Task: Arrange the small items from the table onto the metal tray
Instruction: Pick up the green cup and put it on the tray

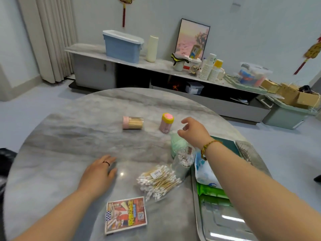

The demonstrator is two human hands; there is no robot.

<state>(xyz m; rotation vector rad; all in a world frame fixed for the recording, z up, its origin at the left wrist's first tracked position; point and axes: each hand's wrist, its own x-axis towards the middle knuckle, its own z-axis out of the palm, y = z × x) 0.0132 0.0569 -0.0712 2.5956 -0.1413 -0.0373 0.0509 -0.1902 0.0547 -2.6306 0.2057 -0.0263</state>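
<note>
On the counter (69, 136): toothpick jar (133, 122), pink bottle (166, 122), swab bundle (159, 181), card pack (125, 214) still off metal tray (217, 228), which holds packets; right hand (194, 131) grip spread, empty, nearing bottle; left hand (99, 173) flat.

Setting: my living room at home. Evidence: round marble-look table (86, 122) near me; long low media cabinet (97, 70) along the far wall; framed pink picture (192, 38) leaning on it; pleated curtain (50, 37) far left; red hanging ornament (124, 13) on the wall; stacked paper cups (207, 69), storage bin (122, 45).
</note>
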